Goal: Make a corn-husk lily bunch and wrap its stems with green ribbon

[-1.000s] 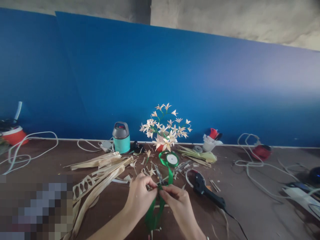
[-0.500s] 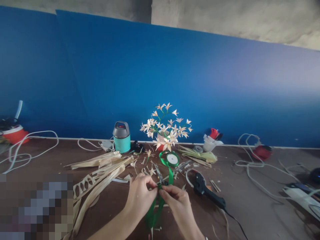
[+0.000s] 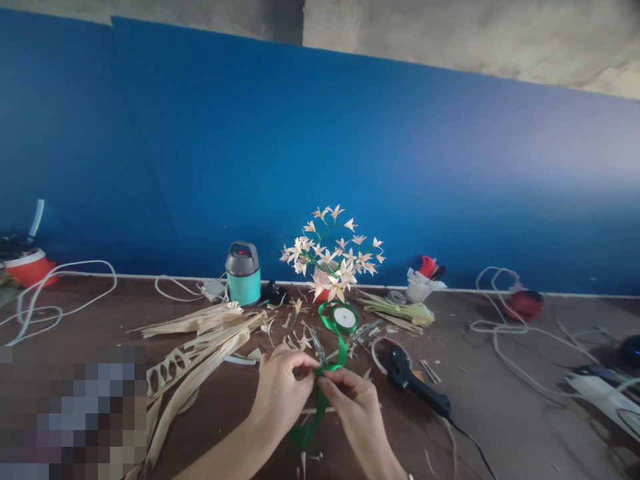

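Green ribbon [image 3: 320,410] is pinched between my left hand [image 3: 284,381] and my right hand [image 3: 354,400], their fingertips almost meeting. One length of it hangs down below my fingers, slightly blurred; another runs up to the ribbon spool [image 3: 345,318], which lies flat with a white centre. Whatever else sits between the fingertips is hidden. Just beyond my hands lie scissors [image 3: 317,343], partly covered by the ribbon. Behind the spool stands a striped pot [image 3: 325,275] holding pale husk flowers [image 3: 345,257] on green stems.
Dried corn husks [image 3: 200,353] spread at left, near a turquoise canister [image 3: 243,283]. A black glue gun [image 3: 417,383] with its cord lies at right. Farther back are a husk bundle [image 3: 400,312] and a white cup [image 3: 419,287]. White cables [image 3: 495,333] trail across the right side.
The ribbon near the fingertips has shifted and now bends across above them toward the spool. The hanging length has swung. Both hands stay nearly in place.
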`<move>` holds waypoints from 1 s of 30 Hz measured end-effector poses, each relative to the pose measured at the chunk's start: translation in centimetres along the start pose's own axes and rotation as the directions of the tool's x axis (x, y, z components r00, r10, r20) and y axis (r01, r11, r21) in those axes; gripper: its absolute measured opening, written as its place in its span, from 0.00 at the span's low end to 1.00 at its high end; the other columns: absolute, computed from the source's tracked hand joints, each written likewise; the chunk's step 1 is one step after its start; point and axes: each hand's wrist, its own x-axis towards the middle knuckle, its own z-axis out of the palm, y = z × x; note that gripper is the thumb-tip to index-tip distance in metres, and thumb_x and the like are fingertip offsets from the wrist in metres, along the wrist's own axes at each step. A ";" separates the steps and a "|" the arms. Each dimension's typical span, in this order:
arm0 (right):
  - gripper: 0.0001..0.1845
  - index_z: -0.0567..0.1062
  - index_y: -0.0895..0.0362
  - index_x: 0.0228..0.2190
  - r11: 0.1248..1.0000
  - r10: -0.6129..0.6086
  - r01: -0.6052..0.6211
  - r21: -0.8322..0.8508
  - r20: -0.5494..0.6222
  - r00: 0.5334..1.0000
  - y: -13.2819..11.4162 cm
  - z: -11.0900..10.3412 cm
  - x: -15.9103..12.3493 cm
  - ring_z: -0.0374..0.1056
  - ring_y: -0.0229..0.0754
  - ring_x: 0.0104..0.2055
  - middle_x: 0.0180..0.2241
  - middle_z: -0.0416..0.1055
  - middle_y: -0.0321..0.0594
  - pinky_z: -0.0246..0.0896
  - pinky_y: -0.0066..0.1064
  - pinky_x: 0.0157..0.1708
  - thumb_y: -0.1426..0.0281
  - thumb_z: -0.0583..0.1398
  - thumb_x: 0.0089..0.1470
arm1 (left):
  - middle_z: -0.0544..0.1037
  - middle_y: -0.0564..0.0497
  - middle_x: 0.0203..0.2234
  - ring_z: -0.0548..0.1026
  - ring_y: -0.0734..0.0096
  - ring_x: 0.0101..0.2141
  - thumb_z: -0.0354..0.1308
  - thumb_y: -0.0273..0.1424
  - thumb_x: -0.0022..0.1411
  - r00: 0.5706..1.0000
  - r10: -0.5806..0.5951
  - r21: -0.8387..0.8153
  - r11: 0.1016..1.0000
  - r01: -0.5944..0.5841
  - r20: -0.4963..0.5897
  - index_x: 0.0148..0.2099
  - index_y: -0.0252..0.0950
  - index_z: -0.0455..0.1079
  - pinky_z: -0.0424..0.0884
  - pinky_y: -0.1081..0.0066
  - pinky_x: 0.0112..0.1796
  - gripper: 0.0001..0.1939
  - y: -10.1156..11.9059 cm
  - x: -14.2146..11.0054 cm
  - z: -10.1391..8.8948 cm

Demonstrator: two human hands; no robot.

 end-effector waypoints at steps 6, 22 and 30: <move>0.18 0.77 0.60 0.19 1.000 0.019 -0.019 0.003 0.005 1.000 0.3 -0.2 0.1 0.60 0.36 0.20 0.17 0.70 0.38 0.56 0.25 0.19 0.56 0.66 0.35 | 0.76 0.53 0.22 0.71 0.67 0.30 0.54 0.21 0.45 1.000 0.008 -0.020 1.000 -0.008 0.004 0.22 0.39 0.74 0.62 0.70 0.35 0.10 0.0 0.0 0.1; 0.13 0.72 0.58 0.21 0.953 -0.163 0.204 -0.225 0.187 0.969 -0.5 -1.7 1.3 0.61 0.39 0.28 0.23 0.67 0.37 0.57 0.27 0.29 0.63 0.58 0.50 | 0.72 0.54 0.20 0.70 0.71 0.25 0.56 0.24 0.41 0.988 -0.039 -0.121 0.991 0.057 0.146 0.21 0.36 0.73 0.64 0.74 0.29 0.05 -0.2 0.4 0.2; 0.14 0.71 0.59 0.20 0.972 -0.102 0.146 -0.182 0.233 0.967 -0.5 -2.1 1.6 0.58 0.36 0.25 0.21 0.63 0.34 0.54 0.25 0.25 0.61 0.59 0.49 | 0.66 0.58 0.16 0.64 0.76 0.21 0.56 0.24 0.41 0.925 -0.083 -0.289 0.936 0.200 0.371 0.22 0.33 0.71 0.59 0.77 0.24 0.03 -0.1 0.3 -0.2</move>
